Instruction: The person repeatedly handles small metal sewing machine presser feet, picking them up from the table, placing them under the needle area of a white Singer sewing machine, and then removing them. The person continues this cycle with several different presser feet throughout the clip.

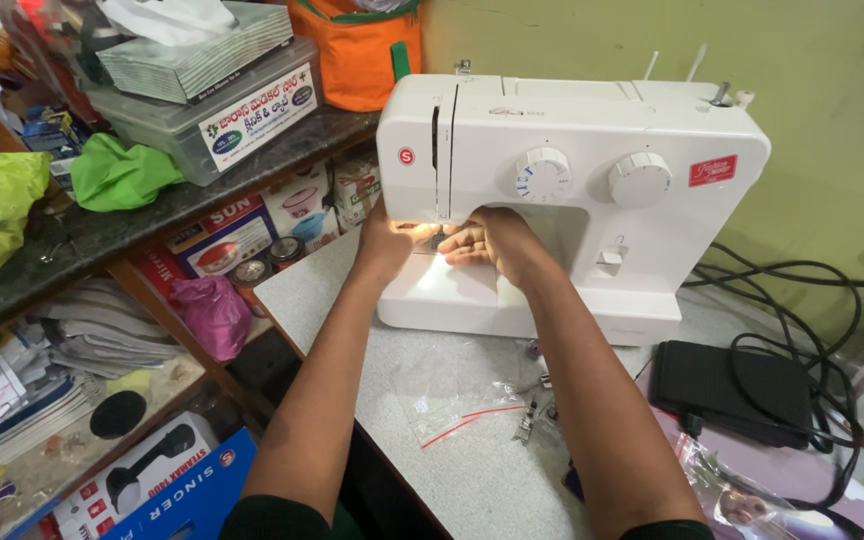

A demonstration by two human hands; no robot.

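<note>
White plastic sewing machine (572,190) stands in the upper middle of the frame, on a grey speckled tabletop (452,450), and both of our hands work under its needle end. In the head view, we see our left hand (389,240) at the left side of the needle area, lit by the machine's small lamp, its fingers curled in toward the presser foot; we cannot tell whether they pinch anything. Our right hand (492,243) reaches in from the right, fingers spread flat and loose over the machine's bed just beside the needle, grasping nothing that we can make out. The two hands nearly meet under the lamp.

On the machine's front sit two round white dials (542,175), side by side, right of the needle column. Below the machine, in the lower middle of the frame, lies a small clear plastic bag with a red strip (452,405), and just right of it a few small metal presser feet (527,420) lie on the tabletop between our forearms. At the right of the frame a black foot pedal (727,390) rests near the machine, with black cables (812,300) looping behind it.

In the upper left, a dark stone shelf (102,235) carries a crumpled green cloth (122,175) and a clear plastic box (212,115). An orange bag (357,55) stands at the top, behind the machine.
</note>
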